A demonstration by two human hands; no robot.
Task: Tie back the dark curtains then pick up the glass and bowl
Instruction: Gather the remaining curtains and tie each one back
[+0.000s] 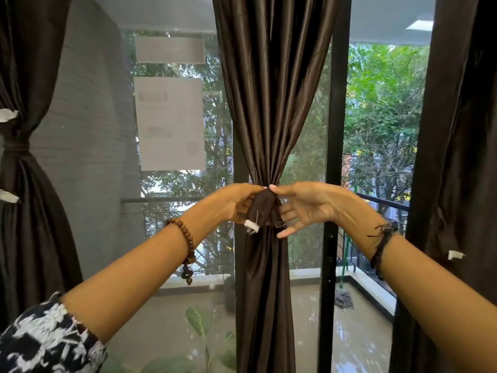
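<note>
Head view: the middle dark curtain (271, 103) hangs in front of the window frame (334, 157) and is gathered to a narrow waist at mid-height, where both hands meet on it. The left hand (231, 204) has its fingers curled round the dark tie-back strip (262, 208), which wraps the gathered cloth and ends in a white tip (252, 226) hanging just below the fingers. The right hand (306, 207) is at the right side of the same wrap, thumb touching the top of the strip, the other fingers loosely spread and half curled toward the cloth; whether they actually pinch it cannot be told. A wooden bead bracelet (185, 238) sits on the left wrist and a dark cord band (382, 243) on the right. At the far left another dark curtain (29, 157) is already cinched by a tie, and at the right edge a third curtain (454, 157) hangs loose. A paper sheet (169, 122) is stuck to the glass left of the middle curtain. Glass and bowl are not in view.
</note>
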